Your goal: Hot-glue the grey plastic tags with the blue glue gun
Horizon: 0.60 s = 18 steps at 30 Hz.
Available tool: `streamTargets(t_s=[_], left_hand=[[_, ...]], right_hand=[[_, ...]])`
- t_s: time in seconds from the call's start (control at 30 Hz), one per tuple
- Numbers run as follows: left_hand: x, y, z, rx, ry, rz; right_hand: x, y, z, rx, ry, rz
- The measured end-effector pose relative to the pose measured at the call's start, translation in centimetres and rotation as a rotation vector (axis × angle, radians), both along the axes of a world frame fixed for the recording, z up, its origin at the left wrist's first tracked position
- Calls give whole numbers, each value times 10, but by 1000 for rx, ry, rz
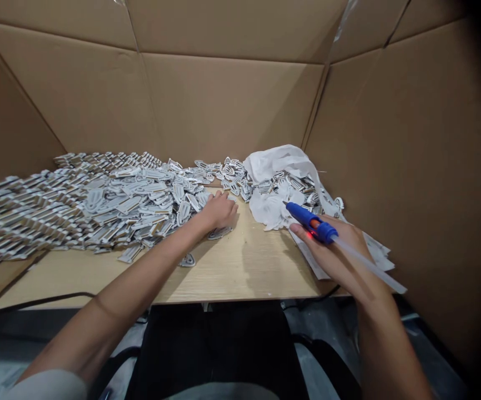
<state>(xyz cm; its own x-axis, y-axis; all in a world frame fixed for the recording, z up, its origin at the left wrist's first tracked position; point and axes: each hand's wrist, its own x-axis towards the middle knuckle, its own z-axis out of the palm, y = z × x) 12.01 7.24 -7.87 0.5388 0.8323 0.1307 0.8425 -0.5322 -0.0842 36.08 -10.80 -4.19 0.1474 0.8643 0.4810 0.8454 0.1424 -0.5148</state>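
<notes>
My left hand [219, 211] reaches over the wooden table [240, 266] and rests, fingers curled, on small grey-and-white flat pieces at the edge of a big pile [99, 200]. Whether it grips a piece I cannot tell. My right hand [335, 253] is closed round a blue glue gun [310, 220]; a clear glue stick [369, 266] juts out of its back and a red light glows on it. Its nozzle points at crumpled white backing paper [280, 183] mixed with more pieces.
Brown cardboard walls [232, 116] stand round the table at the back, left and right. Loose pieces [188, 260] lie near the middle. A black cable [36, 303] runs along the front left edge. Below the table are my dark-clothed lap and a chair.
</notes>
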Motion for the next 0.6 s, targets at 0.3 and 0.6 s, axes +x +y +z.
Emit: streamTargets(t_s=[0.3, 0.6], left_hand=[[-4, 22, -8, -49, 36, 20], [-3, 23, -2, -26, 2, 33]], right_hand=[[0, -4, 5, -14, 2, -22], [4, -5, 4, 11, -21, -22]])
